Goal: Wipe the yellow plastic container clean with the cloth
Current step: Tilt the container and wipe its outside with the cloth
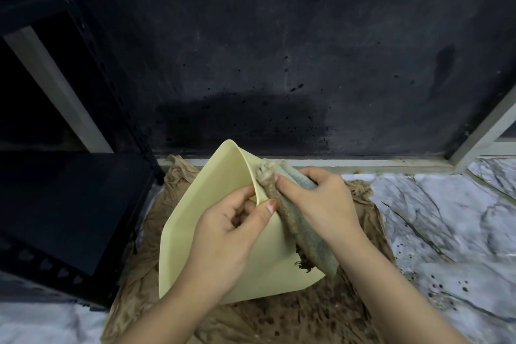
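Observation:
The pale yellow plastic container [195, 232] is tilted up over a brown sheet, one corner pointing at the wall. My left hand [226, 234] grips its near rim, thumb on the outside and fingers curled inside. My right hand [315, 204] holds a dirty grey-brown cloth [301, 232] bunched against the container's right edge. The cloth's loose end hangs down past the container's side, and its upper end folds over the rim.
A stained brown sheet [307, 315] covers the floor under the container. White marbled floor [446, 232] with dark specks lies to the right. A black metal rack [69, 204] stands at left. A dark wall [279, 64] with a metal frame [307, 163] rises behind.

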Action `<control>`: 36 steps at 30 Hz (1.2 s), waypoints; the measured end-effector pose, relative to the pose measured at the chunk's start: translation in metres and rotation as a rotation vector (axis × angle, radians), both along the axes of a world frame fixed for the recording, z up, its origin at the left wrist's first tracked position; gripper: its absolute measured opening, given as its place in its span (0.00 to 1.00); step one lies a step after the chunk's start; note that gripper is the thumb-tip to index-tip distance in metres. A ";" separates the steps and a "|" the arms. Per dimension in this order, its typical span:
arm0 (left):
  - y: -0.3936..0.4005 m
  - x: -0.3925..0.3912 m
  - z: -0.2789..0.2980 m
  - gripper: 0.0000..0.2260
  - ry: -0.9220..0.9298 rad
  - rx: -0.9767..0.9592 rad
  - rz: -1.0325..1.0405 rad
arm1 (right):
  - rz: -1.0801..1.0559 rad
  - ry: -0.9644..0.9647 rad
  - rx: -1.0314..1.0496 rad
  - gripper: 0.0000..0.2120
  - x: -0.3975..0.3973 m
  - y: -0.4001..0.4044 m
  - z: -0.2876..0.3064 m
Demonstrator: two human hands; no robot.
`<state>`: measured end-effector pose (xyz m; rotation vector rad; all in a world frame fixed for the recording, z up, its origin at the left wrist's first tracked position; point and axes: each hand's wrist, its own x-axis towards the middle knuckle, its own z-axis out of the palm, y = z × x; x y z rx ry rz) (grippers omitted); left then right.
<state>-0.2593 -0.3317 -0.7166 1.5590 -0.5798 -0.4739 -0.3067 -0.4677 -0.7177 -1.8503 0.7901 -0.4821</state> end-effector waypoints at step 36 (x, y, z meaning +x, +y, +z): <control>0.008 0.003 0.002 0.19 0.104 0.053 0.313 | -0.001 -0.112 -0.237 0.21 -0.031 0.026 -0.039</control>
